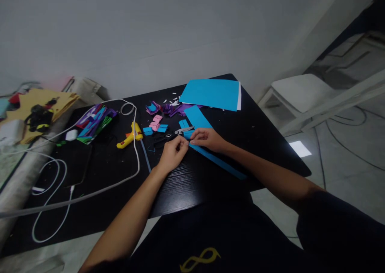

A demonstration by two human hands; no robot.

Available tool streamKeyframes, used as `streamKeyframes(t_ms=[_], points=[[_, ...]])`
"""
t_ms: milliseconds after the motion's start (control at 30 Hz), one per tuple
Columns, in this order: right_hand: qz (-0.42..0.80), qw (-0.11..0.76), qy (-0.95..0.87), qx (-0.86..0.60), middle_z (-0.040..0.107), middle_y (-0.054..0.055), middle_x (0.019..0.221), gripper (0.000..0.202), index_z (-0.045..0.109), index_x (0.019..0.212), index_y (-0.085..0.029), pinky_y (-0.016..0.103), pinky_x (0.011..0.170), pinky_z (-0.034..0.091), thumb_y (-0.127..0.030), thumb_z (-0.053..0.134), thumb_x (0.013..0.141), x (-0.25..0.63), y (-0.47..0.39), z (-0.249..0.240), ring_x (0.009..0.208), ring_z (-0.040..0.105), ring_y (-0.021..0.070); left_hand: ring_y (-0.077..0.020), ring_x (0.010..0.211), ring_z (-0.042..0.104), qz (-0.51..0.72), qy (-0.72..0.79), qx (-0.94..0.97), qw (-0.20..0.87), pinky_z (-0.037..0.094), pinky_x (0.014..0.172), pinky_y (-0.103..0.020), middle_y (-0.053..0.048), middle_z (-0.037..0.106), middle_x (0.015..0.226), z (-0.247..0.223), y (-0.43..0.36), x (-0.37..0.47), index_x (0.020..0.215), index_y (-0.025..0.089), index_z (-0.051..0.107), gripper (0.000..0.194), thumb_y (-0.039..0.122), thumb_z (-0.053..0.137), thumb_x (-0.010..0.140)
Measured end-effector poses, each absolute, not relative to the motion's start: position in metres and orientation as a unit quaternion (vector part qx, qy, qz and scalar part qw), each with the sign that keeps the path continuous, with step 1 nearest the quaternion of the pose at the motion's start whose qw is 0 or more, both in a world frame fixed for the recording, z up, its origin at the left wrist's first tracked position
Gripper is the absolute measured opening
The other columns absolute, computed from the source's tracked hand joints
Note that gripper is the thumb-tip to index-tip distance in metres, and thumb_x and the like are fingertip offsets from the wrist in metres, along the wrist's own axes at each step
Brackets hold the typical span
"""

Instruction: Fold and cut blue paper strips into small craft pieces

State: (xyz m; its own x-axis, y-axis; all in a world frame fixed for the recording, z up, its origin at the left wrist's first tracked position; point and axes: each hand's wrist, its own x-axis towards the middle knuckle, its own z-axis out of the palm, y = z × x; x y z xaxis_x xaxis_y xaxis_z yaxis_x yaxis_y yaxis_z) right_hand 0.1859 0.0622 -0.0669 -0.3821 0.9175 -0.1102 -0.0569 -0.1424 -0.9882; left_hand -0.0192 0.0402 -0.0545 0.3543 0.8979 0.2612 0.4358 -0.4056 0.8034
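Left hand (173, 152): the fingers curl inward, tips drawn together at the end of the narrow blue strip, on the near side of the scissors (184, 131); whether they pinch it, one cannot tell.
Right hand (209, 139): the fingers bend toward the same end, thumb low and forefinger above, to the right of the scissors and just beside the blade tips; their grip on the paper is too small to tell.
Narrow blue strip (221, 162): it slants under the right wrist, away from the scissors to the right and nearer the person.
Wide blue strip (200, 117): flat, beyond the scissors and to their right.
Folded pieces: a small blue one (183, 123) lies just beyond the scissors' blades; pink pieces (155, 122) lie farther left.
Purple paper (178, 110): crumpled, beyond the scissors.
Blue sheet (210, 93): well beyond the scissors and to the right, over a white sheet (239, 98) that shows at its edge.
Glue gun (131, 135): yellow, on its side, left of the scissors.
Coloured paper bundle (98, 122): farther left of the scissors than the glue gun.
Worktop (186, 188): black, under the scissors and all this paper.
White stool (300, 90): well to the right of the scissors.
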Motion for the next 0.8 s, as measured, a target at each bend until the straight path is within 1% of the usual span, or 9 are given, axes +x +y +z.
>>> streamKeyframes(t_ms=[67, 133, 233, 300, 400, 600, 700, 800], points=[[0.646, 0.380, -0.522, -0.407, 0.072, -0.002, 0.069, 0.033, 0.070, 0.089, -0.016, 0.025, 0.063, 0.051, -0.033, 0.090, 0.069, 0.186, 0.061, -0.065, 0.060, 0.063, 0.0111, -0.0106, 0.058, 0.048, 0.361, 0.438, 0.756, 0.326, 0.038, 0.057, -0.022, 0.004, 0.053, 0.064, -0.055, 0.040, -0.018, 0.080, 0.019, 0.060, 0.022, 0.032, 0.056, 0.096], [0.674, 0.371, -0.501, -0.396, 0.074, 0.000, 0.071, 0.034, 0.070, 0.091, -0.016, 0.028, 0.067, 0.056, -0.035, 0.090, 0.070, 0.185, 0.059, -0.062, 0.063, 0.068, 0.0137, -0.0107, 0.058, 0.049, 0.368, 0.439, 0.752, 0.326, 0.038, 0.057, -0.022, 0.004, 0.054, 0.064, -0.056, 0.041, -0.018, 0.080, 0.019, 0.059, 0.022, 0.032, 0.056, 0.096], [0.740, 0.317, -0.470, -0.362, 0.078, 0.006, 0.080, 0.036, 0.072, 0.091, -0.014, 0.032, 0.066, 0.062, -0.044, 0.085, 0.077, 0.185, 0.057, -0.057, 0.069, 0.074, 0.0185, -0.0107, 0.058, 0.049, 0.386, 0.445, 0.742, 0.320, 0.039, 0.057, -0.023, 0.004, 0.055, 0.064, -0.058, 0.042, -0.019, 0.079, 0.019, 0.058, 0.021, 0.032, 0.057, 0.095], [0.769, 0.274, -0.462, -0.346, 0.079, 0.010, 0.086, 0.038, 0.073, 0.090, -0.013, 0.031, 0.064, 0.063, -0.049, 0.081, 0.082, 0.186, 0.057, -0.054, 0.070, 0.075, 0.0193, -0.0105, 0.057, 0.048, 0.398, 0.451, 0.733, 0.318, 0.040, 0.057, -0.023, 0.004, 0.054, 0.064, -0.059, 0.043, -0.020, 0.079, 0.019, 0.058, 0.020, 0.032, 0.057, 0.095], [0.777, 0.249, -0.467, -0.339, 0.079, 0.010, 0.083, 0.040, 0.074, 0.091, -0.011, 0.029, 0.060, 0.063, -0.050, 0.080, 0.083, 0.187, 0.058, -0.052, 0.065, 0.074, 0.0173, -0.0102, 0.055, 0.047, 0.409, 0.454, 0.724, 0.320, 0.040, 0.056, -0.023, 0.004, 0.053, 0.063, -0.061, 0.043, -0.021, 0.081, 0.019, 0.058, 0.019, 0.032, 0.058, 0.095], [0.721, 0.281, -0.530, -0.346, 0.077, 0.006, 0.076, 0.036, 0.075, 0.085, -0.011, 0.021, 0.046, 0.052, -0.047, 0.079, 0.084, 0.187, 0.059, -0.052, 0.052, 0.065, 0.0105, -0.0116, 0.056, 0.048, 0.400, 0.464, 0.717, 0.332, 0.039, 0.056, -0.023, 0.004, 0.052, 0.062, -0.059, 0.041, -0.022, 0.081, 0.020, 0.058, 0.024, 0.037, 0.056, 0.098], [0.706, 0.286, -0.544, -0.352, 0.076, 0.005, 0.075, 0.034, 0.074, 0.085, -0.012, 0.020, 0.045, 0.051, -0.046, 0.078, 0.085, 0.185, 0.058, -0.054, 0.051, 0.064, 0.0098, -0.0126, 0.056, 0.050, 0.385, 0.467, 0.712, 0.356, 0.039, 0.056, -0.025, 0.004, 0.054, 0.062, -0.057, 0.040, -0.021, 0.084, 0.021, 0.058, 0.027, 0.041, 0.051, 0.102], [0.702, 0.286, -0.554, -0.345, 0.077, 0.005, 0.075, 0.034, 0.073, 0.085, -0.012, 0.021, 0.044, 0.051, -0.046, 0.077, 0.084, 0.184, 0.057, -0.056, 0.050, 0.064, 0.0101, -0.0122, 0.054, 0.048, 0.375, 0.461, 0.720, 0.360, 0.037, 0.055, -0.025, 0.005, 0.052, 0.061, -0.057, 0.038, -0.020, 0.085, 0.021, 0.058, 0.028, 0.043, 0.053, 0.102]])
